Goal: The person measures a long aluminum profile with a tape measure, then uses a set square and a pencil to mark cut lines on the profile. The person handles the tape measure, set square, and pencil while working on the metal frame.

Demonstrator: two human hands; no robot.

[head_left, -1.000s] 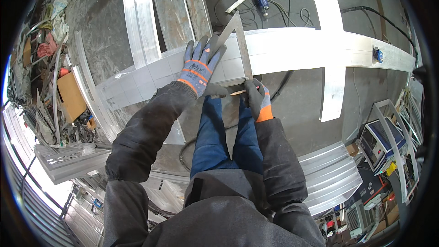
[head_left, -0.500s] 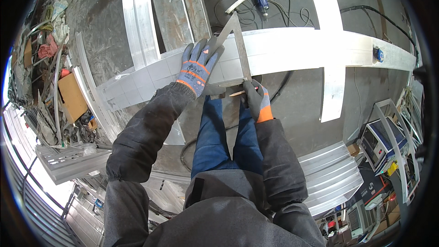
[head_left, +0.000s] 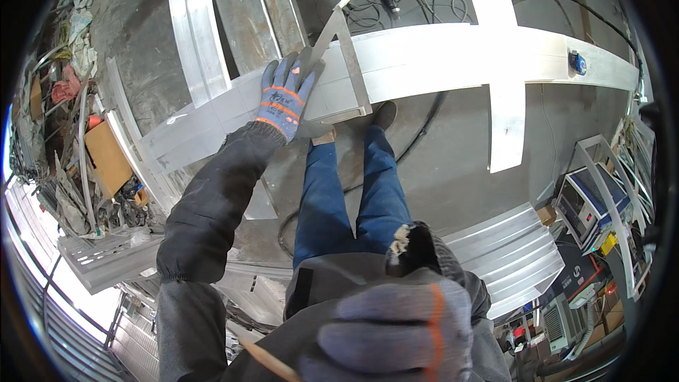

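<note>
Hands number two, both gloved; left hand (head_left: 285, 95) lies flat, fingers spread, pinning one metal square (head_left: 344, 71) on one aluminium beam (head_left: 438, 56); right hand (head_left: 396, 336) grips one pencil (head_left: 269, 362) near the camera.

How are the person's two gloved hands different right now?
The left hand lies flat with fingers spread on the metal square and the aluminium beam, far from the camera. The right hand is raised close to the camera, blurred, fingers curled around a thin pencil-like stick. Both wear grey gloves with orange trim.
</note>
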